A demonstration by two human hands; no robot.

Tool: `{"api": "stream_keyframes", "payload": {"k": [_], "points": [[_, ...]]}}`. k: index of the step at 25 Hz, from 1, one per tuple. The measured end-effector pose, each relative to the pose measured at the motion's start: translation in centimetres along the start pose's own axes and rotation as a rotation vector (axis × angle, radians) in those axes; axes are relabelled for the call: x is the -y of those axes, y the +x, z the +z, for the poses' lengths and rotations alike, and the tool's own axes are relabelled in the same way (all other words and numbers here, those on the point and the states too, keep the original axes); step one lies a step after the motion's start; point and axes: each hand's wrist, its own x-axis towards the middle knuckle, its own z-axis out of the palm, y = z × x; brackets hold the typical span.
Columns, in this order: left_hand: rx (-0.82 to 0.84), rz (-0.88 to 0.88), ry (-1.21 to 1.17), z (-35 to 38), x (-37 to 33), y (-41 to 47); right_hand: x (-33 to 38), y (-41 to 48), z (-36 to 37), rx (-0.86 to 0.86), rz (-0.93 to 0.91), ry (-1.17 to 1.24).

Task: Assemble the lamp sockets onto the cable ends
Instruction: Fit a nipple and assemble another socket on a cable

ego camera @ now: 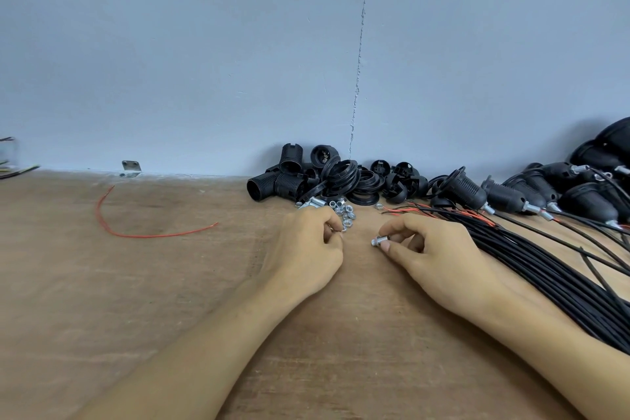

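Sockets (293, 177) of black ribbed plastic lie heaped by the wall, right of 1 red wire (136, 233); we cannot count them. Our left hand (306, 245) curls at the nuts (346, 210), seemingly pinching 1 nut (343, 230). Our right hand (433, 249) pinches 1 silver fitting (377, 241). Black cables (545, 269) fan rightward below roughly 5 wired sockets (504, 196).

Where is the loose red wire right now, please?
In the head view, the red wire lies curved on the left of the table, near the metal bracket, well left of the left hand.
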Motion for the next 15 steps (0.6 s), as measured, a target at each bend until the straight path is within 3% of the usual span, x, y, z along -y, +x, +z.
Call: {"api": "stream_keyframes", "payload": {"k": [9,15], "points": [[0.027,0.108,0.083,0.18,-0.11,-0.35,0.00,0.15,0.04,0.002,0.009,-0.054],[-0.072,0.029,0.095,-0.25,0.35,0.02,-0.35,0.45,-0.37,0.019,0.047,-0.069]]}}
